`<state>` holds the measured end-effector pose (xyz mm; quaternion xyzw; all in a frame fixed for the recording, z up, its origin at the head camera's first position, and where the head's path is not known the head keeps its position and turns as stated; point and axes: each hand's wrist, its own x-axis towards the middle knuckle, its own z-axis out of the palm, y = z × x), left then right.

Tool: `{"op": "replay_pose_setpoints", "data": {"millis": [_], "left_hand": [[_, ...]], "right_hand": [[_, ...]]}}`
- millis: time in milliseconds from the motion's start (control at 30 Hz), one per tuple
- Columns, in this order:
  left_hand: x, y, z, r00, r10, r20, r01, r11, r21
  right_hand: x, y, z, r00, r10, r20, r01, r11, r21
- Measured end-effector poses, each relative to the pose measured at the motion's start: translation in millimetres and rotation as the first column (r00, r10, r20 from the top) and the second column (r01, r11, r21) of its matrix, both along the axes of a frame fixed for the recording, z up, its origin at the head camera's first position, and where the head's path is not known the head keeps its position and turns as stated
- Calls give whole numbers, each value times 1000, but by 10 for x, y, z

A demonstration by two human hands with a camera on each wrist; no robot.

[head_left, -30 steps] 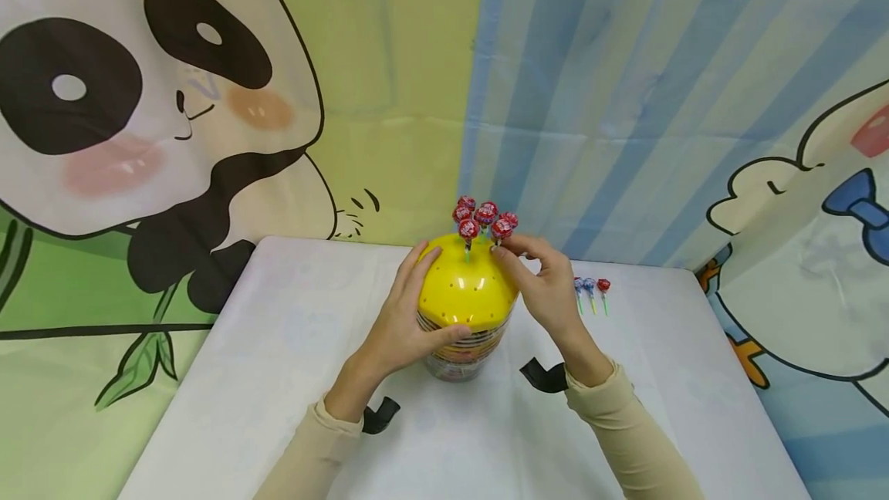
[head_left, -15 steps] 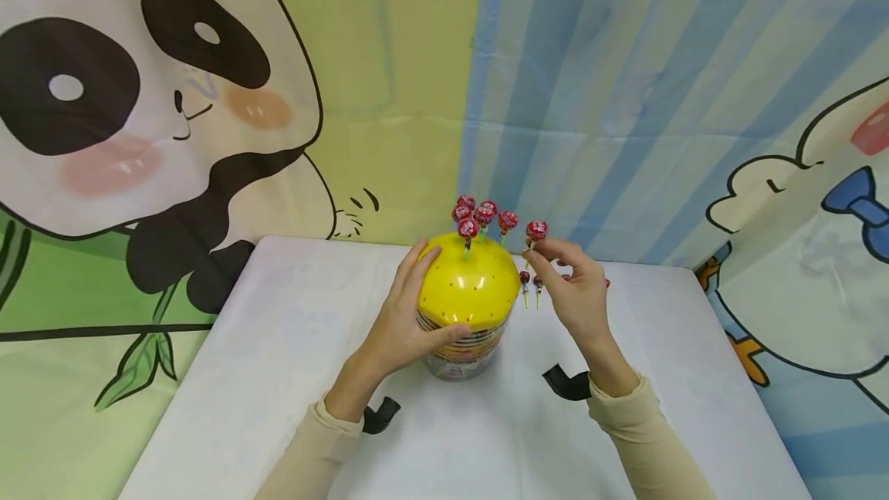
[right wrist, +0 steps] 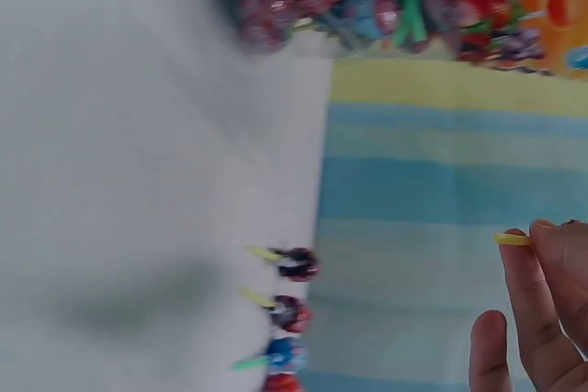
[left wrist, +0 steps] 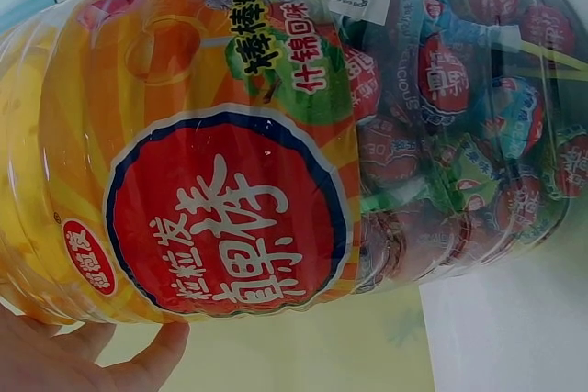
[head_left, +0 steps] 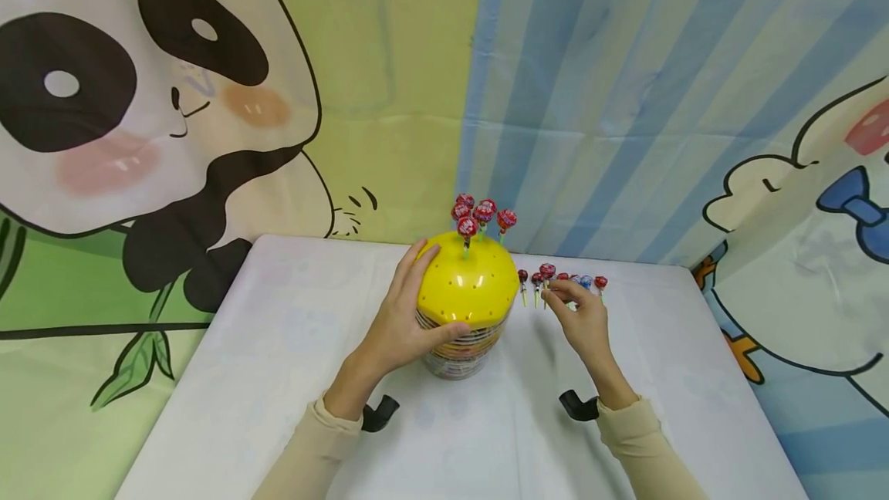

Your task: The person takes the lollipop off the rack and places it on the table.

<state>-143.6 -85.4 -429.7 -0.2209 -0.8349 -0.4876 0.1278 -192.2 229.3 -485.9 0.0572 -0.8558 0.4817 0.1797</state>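
A clear jar [left wrist: 248, 199] full of wrapped lollipops, with an orange label and a domed yellow lid [head_left: 467, 284], stands on the table. My left hand [head_left: 406, 315] grips the lid's side, thumb at the front and fingers behind. Several red lollipops [head_left: 467, 227] stand upright in small holes in the lid's top. To the jar's right, my right hand [head_left: 579, 322] pinches another red lollipop [head_left: 547, 271] by its stick, head up. Only the end of its yellow stick [right wrist: 512, 239] shows clearly in the right wrist view.
A row of loose lollipops [head_left: 524, 277] lies along the back right of the white table [head_left: 278, 346], partly hidden behind my right hand. A printed cloth [head_left: 417, 99] with a panda hangs behind the table.
My right hand has moved the pinched red lollipop off the lid, to the right and then down beside the row. My left hand keeps its place on the lid.
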Motion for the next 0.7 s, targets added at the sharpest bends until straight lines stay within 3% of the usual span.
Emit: {"op": "replay_pose_setpoints", "data": {"millis": [200, 333, 500, 700], "left_hand": [[-2, -7, 5, 1000, 5, -7, -5, 1000, -2], [-8, -12, -3, 1000, 5, -4, -5, 1000, -6], [-13, -12, -13, 1000, 4, 1, -4, 1000, 0], [-6, -13, -10, 1000, 3, -1, -3, 1000, 1]], "right_hand": [[-33, 42, -334, 989, -32, 142, 20, 996, 82], [-43, 34, -483, 961, -32, 274, -8, 990, 142], [-70, -10, -579, 919, -57, 390, -12, 985, 173], [-80, -39, -633, 899, -98, 426, 9, 978, 208]]}}
